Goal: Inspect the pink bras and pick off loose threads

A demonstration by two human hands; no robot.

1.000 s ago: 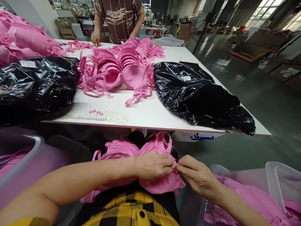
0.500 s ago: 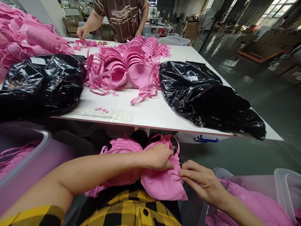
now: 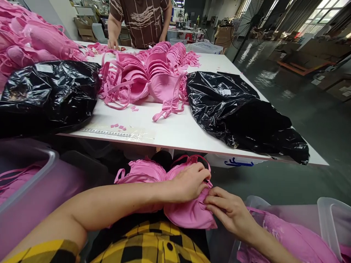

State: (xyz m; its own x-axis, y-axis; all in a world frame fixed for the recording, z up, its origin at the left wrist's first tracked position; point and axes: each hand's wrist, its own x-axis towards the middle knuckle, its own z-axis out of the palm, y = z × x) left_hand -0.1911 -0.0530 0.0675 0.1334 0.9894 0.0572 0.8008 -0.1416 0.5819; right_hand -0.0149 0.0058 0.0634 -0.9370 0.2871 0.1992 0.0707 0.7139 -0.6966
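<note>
A stack of pink bras (image 3: pixel 153 175) rests on my lap below the table edge. My left hand (image 3: pixel 190 181) is closed on the right cup of the top pink bra (image 3: pixel 189 213), fingers curled over its upper edge. My right hand (image 3: pixel 229 210) pinches the same bra at its side, fingertips touching the fabric just right of my left hand. Both hands sit close together over the cup.
A white table (image 3: pixel 170 131) carries rows of pink bras (image 3: pixel 148 76), two black plastic bags (image 3: pixel 49 95) (image 3: pixel 241 109) and a measuring tape (image 3: pixel 106 132). Clear bins with pink fabric stand at my left (image 3: pixel 27 179) and right (image 3: pixel 301 233). Another person (image 3: pixel 139 20) works at the far end.
My left hand has shifted up and closed over the cup's upper edge; my right hand moved slightly left and up to pinch beside it. The person opposite drew a hand back in.
</note>
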